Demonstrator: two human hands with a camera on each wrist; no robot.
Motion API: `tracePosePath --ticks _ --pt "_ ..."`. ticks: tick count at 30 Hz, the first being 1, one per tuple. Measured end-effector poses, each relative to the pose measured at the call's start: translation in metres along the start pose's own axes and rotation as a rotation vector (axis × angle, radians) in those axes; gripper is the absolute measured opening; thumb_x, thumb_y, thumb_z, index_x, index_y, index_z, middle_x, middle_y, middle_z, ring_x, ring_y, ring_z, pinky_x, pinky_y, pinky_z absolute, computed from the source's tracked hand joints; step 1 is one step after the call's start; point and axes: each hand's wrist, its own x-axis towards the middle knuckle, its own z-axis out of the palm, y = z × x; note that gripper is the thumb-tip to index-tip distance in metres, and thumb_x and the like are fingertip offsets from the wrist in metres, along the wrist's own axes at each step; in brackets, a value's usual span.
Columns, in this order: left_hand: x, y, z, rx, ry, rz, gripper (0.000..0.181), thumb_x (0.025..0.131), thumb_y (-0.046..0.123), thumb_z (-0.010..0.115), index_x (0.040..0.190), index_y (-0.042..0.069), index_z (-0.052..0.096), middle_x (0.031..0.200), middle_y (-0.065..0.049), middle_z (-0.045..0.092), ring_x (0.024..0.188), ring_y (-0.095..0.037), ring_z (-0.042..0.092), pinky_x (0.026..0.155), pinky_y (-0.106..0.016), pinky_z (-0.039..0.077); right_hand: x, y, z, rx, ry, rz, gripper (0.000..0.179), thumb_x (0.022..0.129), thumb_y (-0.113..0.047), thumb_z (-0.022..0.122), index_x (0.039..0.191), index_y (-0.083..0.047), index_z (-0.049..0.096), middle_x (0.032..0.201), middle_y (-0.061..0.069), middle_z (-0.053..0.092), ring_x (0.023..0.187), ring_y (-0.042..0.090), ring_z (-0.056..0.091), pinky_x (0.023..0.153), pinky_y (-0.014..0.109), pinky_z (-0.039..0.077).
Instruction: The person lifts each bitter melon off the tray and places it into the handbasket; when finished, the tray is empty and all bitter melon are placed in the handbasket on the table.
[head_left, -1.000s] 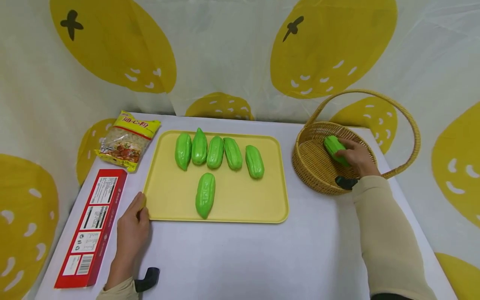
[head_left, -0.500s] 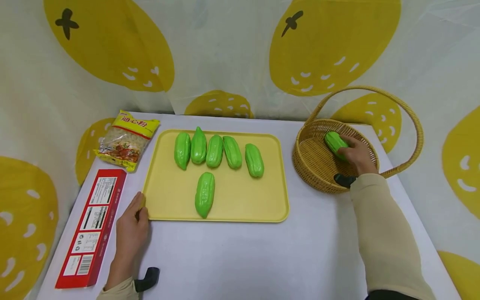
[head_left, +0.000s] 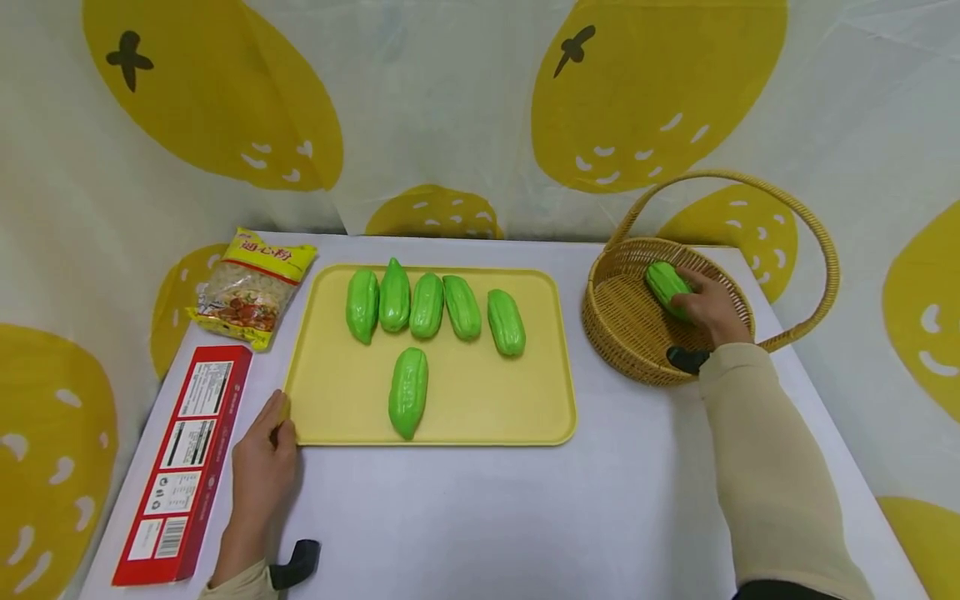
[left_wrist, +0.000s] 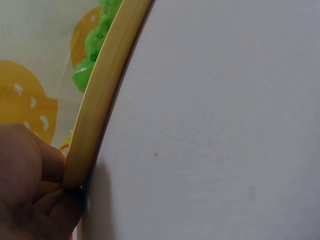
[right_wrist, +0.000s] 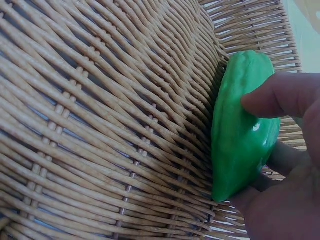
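In the head view my right hand (head_left: 708,307) is inside the wicker basket (head_left: 626,354) and grips a green bitter melon (head_left: 666,287). The right wrist view shows the thumb (right_wrist: 272,100) on top of this shiny, ridged bitter melon (right_wrist: 242,125), fingers round its far side, with the melon close against the woven bottom. My left hand (head_left: 262,458) holds the yellow tray (head_left: 495,408) by its near left corner. Up close, thumb and fingers pinch the tray's rim (left_wrist: 97,105). Several more bitter melons lie on the tray, most in a back row, one bitter melon (head_left: 408,393) in front.
Left of the tray lies a red box (head_left: 180,475) with white label panels. Behind it rests a yellow-topped bag of pasta (head_left: 251,287). The basket's tall handle (head_left: 828,258) arches over the right side. A patterned curtain (head_left: 442,100) hangs behind the white-covered table (head_left: 465,517).
The right hand and its bitter melon have shifted very slightly within the basket. The left hand stays on the tray corner, and the view has tilted a little.
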Motion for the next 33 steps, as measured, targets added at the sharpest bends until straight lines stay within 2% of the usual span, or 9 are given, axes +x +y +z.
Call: tracePosePath --ticks 4,7,10,11,14,20,26,29,33 --pt "0.0 0.0 0.001 -0.008 0.004 -0.005 0.053 0.109 0.017 0.044 0.16 0.017 0.029 0.167 0.001 0.031 0.157 -0.022 0.029 0.122 -0.052 0.037 -0.002 -0.006 -0.003 0.023 -0.022 -0.011 0.076 0.099 -0.013 0.054 0.164 -0.012 0.015 0.163 0.038 0.018 0.146 0.054 0.028 0.111 0.062 0.035" --pt "0.001 -0.001 0.002 -0.01 0.008 -0.004 0.053 0.109 0.017 0.044 0.16 0.018 0.029 0.167 0.001 0.032 0.156 -0.022 0.029 0.122 -0.052 0.037 -0.002 -0.012 -0.007 0.045 -0.039 -0.019 0.078 0.1 -0.014 0.055 0.165 -0.013 0.012 0.164 0.036 0.017 0.149 0.054 0.026 0.101 0.057 0.041" --pt "0.001 -0.001 0.002 -0.003 0.011 0.004 0.053 0.109 0.017 0.044 0.16 0.017 0.029 0.167 0.001 0.032 0.156 -0.023 0.03 0.122 -0.052 0.038 -0.005 -0.024 -0.011 0.044 -0.061 -0.038 0.078 0.102 -0.02 0.054 0.165 -0.013 0.007 0.164 0.034 0.018 0.15 0.054 0.024 0.107 0.06 0.042" --pt "0.0 -0.001 0.002 -0.001 0.012 0.006 0.053 0.109 0.016 0.045 0.16 0.017 0.03 0.167 0.0 0.032 0.156 -0.023 0.03 0.122 -0.052 0.038 -0.007 -0.029 -0.011 0.043 -0.067 -0.046 0.079 0.103 -0.022 0.054 0.165 -0.013 0.007 0.164 0.034 0.019 0.15 0.054 0.025 0.11 0.061 0.042" --pt "0.0 -0.001 0.002 0.001 0.016 0.014 0.053 0.109 0.016 0.045 0.16 0.016 0.03 0.167 -0.001 0.032 0.156 -0.024 0.03 0.122 -0.053 0.037 -0.016 -0.05 -0.012 0.036 -0.061 -0.096 0.077 0.104 -0.028 0.056 0.164 -0.01 0.012 0.164 0.032 0.024 0.149 0.054 0.026 0.12 0.067 0.031" --pt "-0.001 -0.001 0.002 0.004 0.024 0.02 0.053 0.108 0.014 0.046 0.159 0.014 0.031 0.166 -0.003 0.033 0.156 -0.025 0.031 0.121 -0.053 0.037 -0.04 -0.099 -0.004 0.058 -0.029 -0.214 0.076 0.102 -0.038 0.06 0.162 -0.006 0.026 0.165 0.023 0.032 0.151 0.046 0.031 0.123 0.06 0.032" --pt "-0.001 -0.001 0.001 0.002 0.016 0.026 0.054 0.108 0.014 0.046 0.159 0.015 0.03 0.167 -0.002 0.033 0.156 -0.024 0.031 0.121 -0.053 0.038 -0.066 -0.141 0.023 0.029 0.024 -0.357 0.072 0.101 -0.038 0.062 0.159 -0.006 0.034 0.161 0.02 0.04 0.146 0.044 0.041 0.119 0.06 0.037" --pt "-0.001 0.0 0.001 0.001 0.01 0.019 0.054 0.108 0.015 0.045 0.16 0.015 0.029 0.167 -0.001 0.032 0.156 -0.024 0.03 0.121 -0.053 0.038 -0.076 -0.156 0.047 -0.015 0.03 -0.42 0.074 0.102 -0.036 0.061 0.16 -0.003 0.03 0.16 0.024 0.041 0.142 0.047 0.046 0.118 0.06 0.039" --pt "-0.001 0.002 0.001 0.0 0.005 0.005 0.054 0.109 0.015 0.045 0.16 0.016 0.028 0.167 -0.001 0.031 0.156 -0.024 0.03 0.121 -0.053 0.037 -0.088 -0.17 0.086 -0.06 -0.02 -0.477 0.077 0.102 -0.038 0.059 0.161 -0.003 0.026 0.161 0.024 0.038 0.142 0.048 0.045 0.118 0.059 0.04"
